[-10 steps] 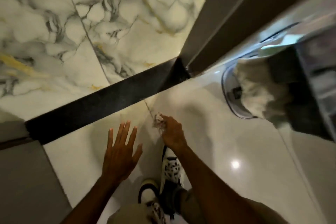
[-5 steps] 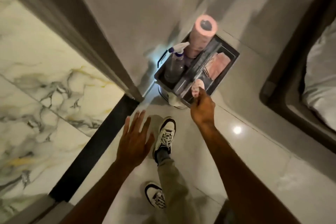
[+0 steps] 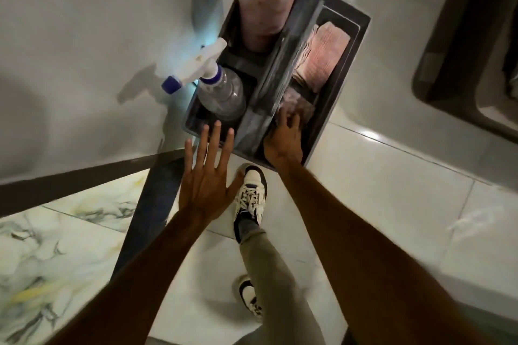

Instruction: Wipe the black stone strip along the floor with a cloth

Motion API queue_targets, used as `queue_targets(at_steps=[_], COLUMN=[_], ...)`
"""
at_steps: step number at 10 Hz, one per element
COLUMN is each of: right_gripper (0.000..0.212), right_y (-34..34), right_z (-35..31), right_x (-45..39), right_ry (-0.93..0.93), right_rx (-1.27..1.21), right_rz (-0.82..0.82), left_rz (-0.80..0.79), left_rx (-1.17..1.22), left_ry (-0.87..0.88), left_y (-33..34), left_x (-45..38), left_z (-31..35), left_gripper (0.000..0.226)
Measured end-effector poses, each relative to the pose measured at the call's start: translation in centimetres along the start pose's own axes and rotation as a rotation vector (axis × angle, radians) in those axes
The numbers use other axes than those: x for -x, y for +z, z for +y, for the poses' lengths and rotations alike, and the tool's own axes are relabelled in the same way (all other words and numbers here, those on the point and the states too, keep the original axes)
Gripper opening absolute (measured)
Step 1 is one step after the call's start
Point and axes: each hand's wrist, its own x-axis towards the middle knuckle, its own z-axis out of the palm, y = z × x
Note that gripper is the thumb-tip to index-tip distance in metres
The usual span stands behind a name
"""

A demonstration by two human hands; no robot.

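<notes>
Now closer to the dark caddy (image 3: 340, 87) than before, right hand (image 3: 284, 138) reaching inside, fingers on a cloth (image 3: 298, 105); grip hard to tell. Left hand (image 3: 206, 179) flat, fingers spread, holding nothing. Black stone strip (image 3: 157, 199) on shiny floor (image 3: 378, 190) below. Spray bottle (image 3: 215, 87), pink roll (image 3: 266, 3) inside caddy.

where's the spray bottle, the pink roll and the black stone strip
spray bottle (image 3: 221, 95): head view, on its clear body
pink roll (image 3: 265, 8): head view, on its side below the top
black stone strip (image 3: 157, 199): head view, on its bare part left of the left hand
</notes>
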Motion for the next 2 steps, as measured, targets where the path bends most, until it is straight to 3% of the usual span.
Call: queue_targets(at_steps=[1,2], right_gripper=[0.075,0.048], right_y=[-1.3,-5.0], right_z=[0.0,1.1], right_x=[3.0,8.5], right_ry=[-0.093,-0.166], right_rx=[-0.093,-0.186], right_rz=[0.031,0.211], left_rz=[-0.042,-0.041], left_rx=[-0.025,0.020], left_ry=[-0.014,0.018], left_y=[-2.4,-6.7], left_x=[0.1,3.2], left_z=[0.0,1.8], left_gripper=[0.089,0.086])
